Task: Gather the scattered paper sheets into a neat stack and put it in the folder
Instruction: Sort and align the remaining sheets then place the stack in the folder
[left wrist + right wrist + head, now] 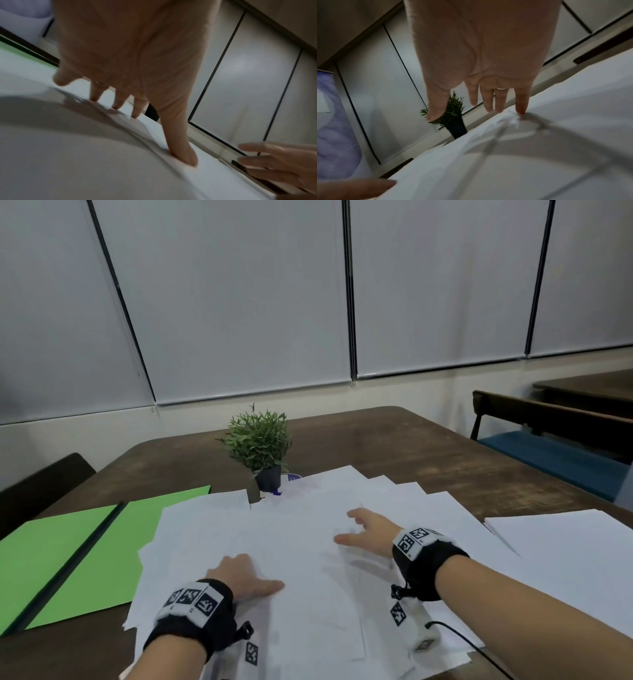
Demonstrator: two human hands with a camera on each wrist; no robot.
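Note:
Several white paper sheets [301,546] lie fanned and overlapping across the brown table, and show from low down as paper sheets [72,155] and paper sheets [539,155]. An open green folder [68,559] with a dark spine lies flat to their left. My left hand [245,577] rests on the sheets near the front, its fingertips [188,158] straight and pressing the paper. My right hand [364,530] hovers spread over the middle of the pile, its little fingertip [521,108] touching a sheet. Another sheet [565,556] lies apart at the right.
A small potted plant [260,446] in a dark pot stands just behind the papers, with something blue at its base. The table's [394,440] far part is bare wood. A chair [548,440] with a blue seat stands at the right, a dark chair at the left.

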